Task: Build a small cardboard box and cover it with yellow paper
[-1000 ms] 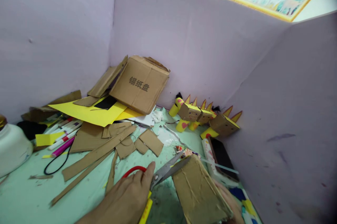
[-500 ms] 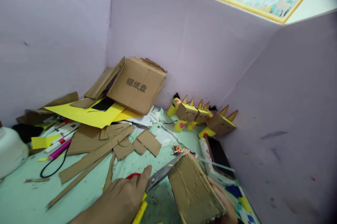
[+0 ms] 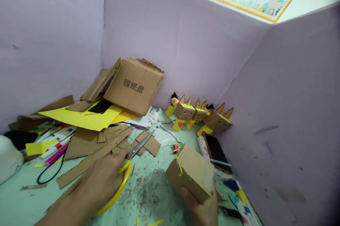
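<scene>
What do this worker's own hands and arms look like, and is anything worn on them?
Two bare human hands. The ungloved left hand leads to a forearm with no sleeve, watch or bracelet in sight. The ungloved right hand is cut off by the bottom edge, so any sleeve there cannot be told.

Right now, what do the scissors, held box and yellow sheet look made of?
Scissors: blades metal, by their grey sheen; handle probably plastic, smooth and bright yellow.
Box: likely cardboard, matt plain brown with rough-looking edges.
Yellow sheet: paper or thin card, can't tell which; thin, flat, evenly coloured.
</scene>
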### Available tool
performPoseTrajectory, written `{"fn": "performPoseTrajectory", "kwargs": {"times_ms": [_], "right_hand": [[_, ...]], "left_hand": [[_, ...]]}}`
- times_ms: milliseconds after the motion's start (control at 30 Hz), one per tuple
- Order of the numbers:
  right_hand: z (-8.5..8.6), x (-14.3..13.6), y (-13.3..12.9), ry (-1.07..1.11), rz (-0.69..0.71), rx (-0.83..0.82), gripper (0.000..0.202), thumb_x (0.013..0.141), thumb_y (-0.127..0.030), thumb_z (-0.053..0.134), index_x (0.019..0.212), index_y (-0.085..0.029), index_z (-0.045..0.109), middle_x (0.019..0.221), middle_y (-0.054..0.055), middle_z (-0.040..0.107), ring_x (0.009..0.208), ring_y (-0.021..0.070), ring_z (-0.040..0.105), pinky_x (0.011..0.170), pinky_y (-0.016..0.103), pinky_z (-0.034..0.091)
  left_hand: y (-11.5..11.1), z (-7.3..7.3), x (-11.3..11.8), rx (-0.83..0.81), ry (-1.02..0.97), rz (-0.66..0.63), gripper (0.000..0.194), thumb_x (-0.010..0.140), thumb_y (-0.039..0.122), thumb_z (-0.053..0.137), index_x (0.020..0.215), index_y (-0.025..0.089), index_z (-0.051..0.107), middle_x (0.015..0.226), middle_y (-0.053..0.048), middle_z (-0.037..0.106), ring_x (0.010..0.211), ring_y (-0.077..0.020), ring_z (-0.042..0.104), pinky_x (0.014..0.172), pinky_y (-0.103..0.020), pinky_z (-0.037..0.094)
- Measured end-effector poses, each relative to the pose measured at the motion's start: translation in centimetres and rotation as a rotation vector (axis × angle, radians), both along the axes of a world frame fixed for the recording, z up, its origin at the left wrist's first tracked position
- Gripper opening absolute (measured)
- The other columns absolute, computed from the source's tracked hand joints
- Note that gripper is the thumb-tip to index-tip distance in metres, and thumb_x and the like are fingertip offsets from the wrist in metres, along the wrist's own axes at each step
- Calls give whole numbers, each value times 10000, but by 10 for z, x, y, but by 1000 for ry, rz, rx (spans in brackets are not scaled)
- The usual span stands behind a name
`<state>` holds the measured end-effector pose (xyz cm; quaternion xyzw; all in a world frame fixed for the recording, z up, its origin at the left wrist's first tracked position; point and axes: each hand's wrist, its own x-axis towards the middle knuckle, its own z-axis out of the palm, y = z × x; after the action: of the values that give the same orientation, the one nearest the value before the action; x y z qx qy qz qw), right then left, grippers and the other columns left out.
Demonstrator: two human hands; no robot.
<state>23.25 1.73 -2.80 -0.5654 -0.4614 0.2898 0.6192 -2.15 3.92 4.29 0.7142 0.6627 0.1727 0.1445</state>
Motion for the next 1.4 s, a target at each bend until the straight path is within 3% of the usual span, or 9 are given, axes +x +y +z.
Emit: {"fn": "performPoseTrajectory", "kwargs": {"times_ms": [267, 467, 533, 667, 933, 1100, 1200, 1300, 1400], "right_hand": [[13, -15, 0, 1065, 469, -121, 598, 596, -291, 728, 1176, -300, 583, 988, 37, 733, 944, 279, 648, 894, 506, 455], [21, -30, -7, 1330, 817, -265, 402, 588, -313, 689, 981, -225, 694, 928, 46, 750, 973, 282, 638, 950, 516, 408], [25, -36, -10, 1262, 898, -323, 362, 566, -287, 690, 913, -185, 712, 922, 57, 750, 916, 254, 655, 922, 433, 445], [32, -35, -11, 1029, 966, -444, 342, 599, -238, 697, 928, -145, 713, 924, 68, 741, 818, 190, 666, 814, 318, 492], [53, 9, -15, 98, 832, -410, 335, 688, -422, 695, 569, -109, 714, 471, 28, 627, 357, 65, 471, 348, 144, 316], [61, 18, 0, -2, 231, 38, 322, 798, -454, 587, 922, -184, 710, 927, 88, 728, 804, 190, 669, 660, 262, 530], [49, 10, 5, -261, 234, 131, 490, 881, -405, 474, 1337, -227, 447, 1399, 106, 464, 1263, 263, 452, 976, 428, 430], [40, -3, 7, -698, 288, 288, 615, 888, -363, 458, 1442, -206, 242, 1496, 99, 299, 1387, 284, 220, 1093, 540, 230], [43, -13, 10, -1009, 341, 344, 630, 879, -355, 462, 1436, -144, 258, 1469, 139, 340, 1376, 308, 243, 1092, 576, 202]], "left_hand": [[9, -6, -10, -63, 225, 45, 398, 775, 204, 419, 1145, 164, 559, 947, -161, 682, 862, -376, 648, 690, -470, 473], [-17, -20, 24, 76, -550, -225, 882, 671, 402, 667, 1419, 239, 229, 1387, -111, 454, 1255, -313, 438, 998, -435, 401], [-31, -20, 47, 9, -778, -272, 1092, 575, 388, 752, 1442, 216, 111, 1419, -132, 404, 1264, -320, 425, 1012, -427, 395], [-34, -13, 71, 27, -907, -157, 912, 660, 248, 660, 1416, 203, 152, 1396, -155, 408, 1252, -310, 437, 1021, -455, 389], [7, -47, 37, 43, -752, -433, 904, 642, 84, 527, 1428, 178, 90, 1464, -168, 306, 1335, -274, 330, 1078, -461, 316], [11, -50, 32, 14, -642, -485, 856, 672, 132, 499, 1448, 207, 146, 1492, -98, 289, 1350, -303, 286, 1069, -489, 306], [9, -48, 33, 56, -575, -489, 878, 724, 217, 518, 1463, 190, 45, 1519, -107, 209, 1369, -313, 229, 1071, -504, 285], [6, -40, 38, 257, -406, -519, 820, 809, 313, 499, 1463, 189, 20, 1542, -118, 98, 1396, -315, 119, 1093, -534, 212], [4, -25, 46, 434, -107, -620, 723, 845, 336, 483, 1458, 208, 122, 1536, -104, 149, 1403, -303, 94, 1112, -558, 118]]}}
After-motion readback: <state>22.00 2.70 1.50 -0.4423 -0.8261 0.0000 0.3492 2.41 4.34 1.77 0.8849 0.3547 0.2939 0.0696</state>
